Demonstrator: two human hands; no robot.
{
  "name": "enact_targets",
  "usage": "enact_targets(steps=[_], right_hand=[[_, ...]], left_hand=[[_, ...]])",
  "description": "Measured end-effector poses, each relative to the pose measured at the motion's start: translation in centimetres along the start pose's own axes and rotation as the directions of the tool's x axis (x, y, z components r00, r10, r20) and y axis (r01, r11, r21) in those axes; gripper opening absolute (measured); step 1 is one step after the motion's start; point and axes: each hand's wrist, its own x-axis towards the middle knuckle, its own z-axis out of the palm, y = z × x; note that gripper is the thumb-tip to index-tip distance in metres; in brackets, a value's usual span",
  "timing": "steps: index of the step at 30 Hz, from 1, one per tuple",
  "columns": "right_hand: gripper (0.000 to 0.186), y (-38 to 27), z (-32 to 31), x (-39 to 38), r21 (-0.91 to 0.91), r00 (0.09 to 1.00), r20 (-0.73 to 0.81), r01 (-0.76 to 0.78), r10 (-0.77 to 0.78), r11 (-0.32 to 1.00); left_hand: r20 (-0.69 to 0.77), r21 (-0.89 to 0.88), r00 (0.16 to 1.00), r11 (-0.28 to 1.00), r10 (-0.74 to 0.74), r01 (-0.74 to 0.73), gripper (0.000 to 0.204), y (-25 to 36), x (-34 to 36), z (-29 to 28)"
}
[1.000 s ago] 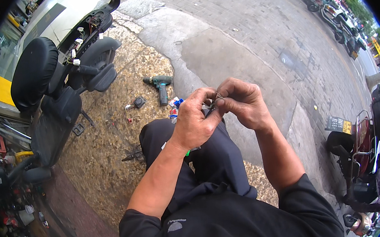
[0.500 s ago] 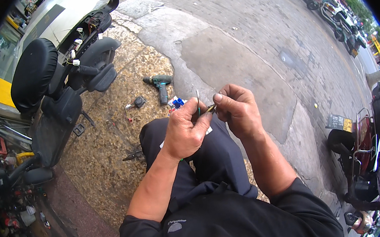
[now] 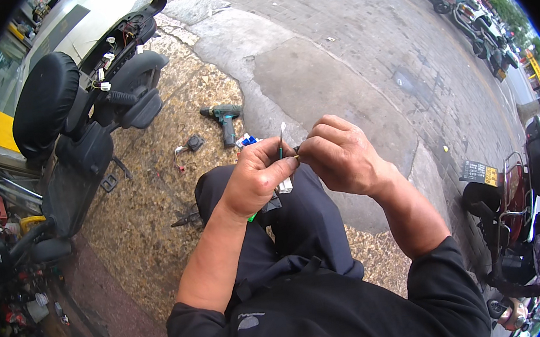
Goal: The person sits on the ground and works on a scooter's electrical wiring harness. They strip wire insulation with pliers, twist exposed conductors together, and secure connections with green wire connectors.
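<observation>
My left hand (image 3: 251,178) is closed over my lap, with a thin teal-and-metal tool (image 3: 281,134) sticking up out of its fingers. Its thumb and forefinger also pinch a small yellowish piece (image 3: 294,157), too small to name. Against those fingertips, my right hand (image 3: 340,156) is closed in a pinch; what lies between its fingers is mostly hidden. Below the left hand a white plastic block (image 3: 285,185), perhaps a connector, shows in front of my dark trousers. Something bright green (image 3: 252,217) peeks out by the left wrist.
On the ground ahead lie a teal cordless drill (image 3: 226,122) and a small black part with wires (image 3: 193,143). Blue and white pieces (image 3: 247,140) are beyond my knee. A partly dismantled scooter (image 3: 77,146) stands at left, a parked one (image 3: 518,208) at right.
My right hand has turned, its knuckles now upward and its elbow further out. The white block has come into view under my left hand, which still holds the thin tool.
</observation>
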Motion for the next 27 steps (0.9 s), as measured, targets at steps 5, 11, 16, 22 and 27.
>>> enact_targets(steps=[5,11,16,22,27], right_hand=[[0.017,-1.2,2.0,-2.2,0.78,0.679,0.461,-0.617,0.571,0.104],[0.03,-1.8,2.1,-3.4,0.868,0.759,0.387,-0.491,0.524,0.069],[0.028,-0.8,1.2,-1.9,0.125,0.966,-0.258,0.04,-0.006,0.991],[0.011,-2.5,2.2,-2.8,0.771,0.788,0.162,-0.477,0.595,0.422],[0.018,-2.7,2.8,-3.1,0.858,0.673,0.512,-0.373,0.535,-0.353]], left_hand=[[0.222,0.791,0.793,0.37,0.567,-0.487,0.012,0.4,0.1,0.1],[0.073,0.612,0.904,0.697,0.422,-0.374,0.009,0.1,-0.2,0.3],[-0.011,0.148,0.994,0.984,0.106,-0.103,0.006,0.3,-0.2,0.0],[0.12,0.664,0.832,0.579,0.542,-0.473,0.011,0.1,0.1,0.1],[0.104,0.696,0.792,0.524,0.602,-0.49,0.011,-0.3,0.1,0.2]])
